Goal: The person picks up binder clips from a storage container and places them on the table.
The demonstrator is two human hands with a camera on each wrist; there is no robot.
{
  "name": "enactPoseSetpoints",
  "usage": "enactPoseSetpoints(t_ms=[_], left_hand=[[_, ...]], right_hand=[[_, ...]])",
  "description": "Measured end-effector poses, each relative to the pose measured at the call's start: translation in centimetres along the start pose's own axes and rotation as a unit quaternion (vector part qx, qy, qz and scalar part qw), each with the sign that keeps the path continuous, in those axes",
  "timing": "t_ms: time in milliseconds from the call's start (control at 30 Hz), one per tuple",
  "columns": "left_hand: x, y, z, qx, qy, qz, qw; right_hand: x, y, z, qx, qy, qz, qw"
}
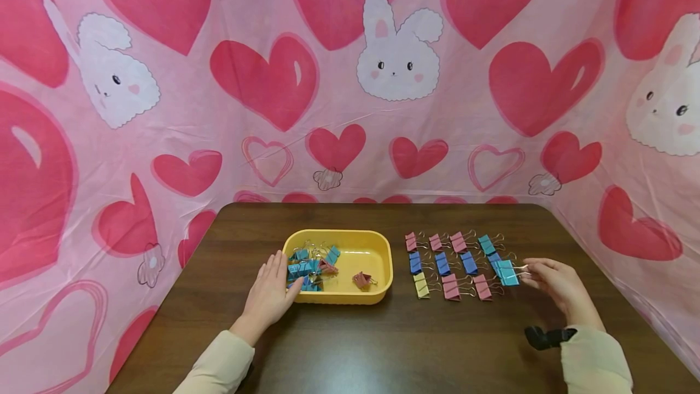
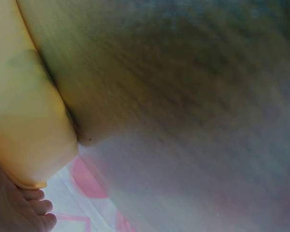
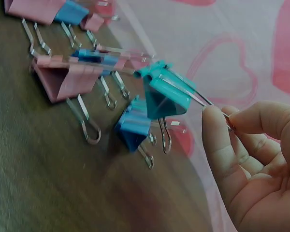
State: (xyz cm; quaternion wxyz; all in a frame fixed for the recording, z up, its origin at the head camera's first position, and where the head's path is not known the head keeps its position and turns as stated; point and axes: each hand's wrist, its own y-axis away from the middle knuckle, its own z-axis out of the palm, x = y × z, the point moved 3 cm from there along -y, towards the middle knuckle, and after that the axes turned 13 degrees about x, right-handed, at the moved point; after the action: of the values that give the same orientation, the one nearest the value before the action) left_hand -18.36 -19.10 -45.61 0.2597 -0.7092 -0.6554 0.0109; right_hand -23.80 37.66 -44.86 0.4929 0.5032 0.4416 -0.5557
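Observation:
My right hand [image 1: 563, 287] pinches a teal binder clip [image 1: 507, 273] by its wire handle, between thumb and fingertips. In the right wrist view the teal clip [image 3: 166, 94] hangs above the table, and a blue binder clip [image 3: 133, 126] lies on the table just beyond it. The left hand [image 1: 268, 292] rests with straight fingers against the left side of a yellow tray [image 1: 377, 297], the thumb over its near rim. Inside the tray, teal and blue clips bunch at the left, with a pink clip [image 1: 361, 279] apart at the right.
Binder clips stand in rows right of the tray, including pink clips [image 1: 459, 242], blue clips [image 1: 442, 263] and a yellow clip [image 1: 421, 285]. Brown tabletop [image 1: 394, 345] stretches in front of them. A pink heart-patterned cloth [image 1: 339, 108] hangs behind the table.

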Motion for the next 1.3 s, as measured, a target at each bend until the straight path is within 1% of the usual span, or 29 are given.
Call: enactPoseSetpoints(t_ms=[67, 200, 400, 533, 633, 900, 1033, 1133, 1300], left_hand=[[0.0, 0.0, 0.0, 0.001, 0.001, 0.0, 1.0], [0.0, 0.0, 0.0, -0.001, 0.001, -0.003, 1.0], [0.0, 0.0, 0.0, -0.001, 0.0, -0.002, 1.0], [0.0, 0.0, 0.0, 0.0, 0.0, 0.0, 1.0], [0.0, 0.0, -0.1, 0.001, 0.0, 0.0, 1.0], [0.0, -0.1, -0.1, 0.0, 0.001, 0.0, 1.0], [0.0, -0.1, 0.0, -0.003, -0.001, -0.002, 1.0], [0.1, -0.1, 0.0, 0.0, -0.001, 0.002, 1.0], [0.1, -0.1, -0.1, 0.003, -0.002, 0.007, 1.0]], right_hand=[[-0.2, 0.4, 0.1, 0.013, -0.012, 0.021, 0.9996], [-0.2, 0.7, -0.3, 0.025, 0.004, 0.045, 0.9987], [0.9, 0.6, -1.1, 0.008, 0.024, 0.054, 0.9982], [1.2, 0.7, -1.1, 0.011, 0.044, 0.064, 0.9969], [1.3, 0.7, -1.0, 0.022, 0.05, 0.07, 0.996], [1.3, 0.6, -0.8, 0.03, 0.046, 0.074, 0.9958], [0.9, 0.8, -1.2, 0.039, 0.08, 0.067, 0.9938], [0.4, 0.9, -1.5, 0.046, 0.1, 0.06, 0.9921], [-1.0, 0.9, -1.3, 0.044, 0.108, 0.043, 0.9923]])
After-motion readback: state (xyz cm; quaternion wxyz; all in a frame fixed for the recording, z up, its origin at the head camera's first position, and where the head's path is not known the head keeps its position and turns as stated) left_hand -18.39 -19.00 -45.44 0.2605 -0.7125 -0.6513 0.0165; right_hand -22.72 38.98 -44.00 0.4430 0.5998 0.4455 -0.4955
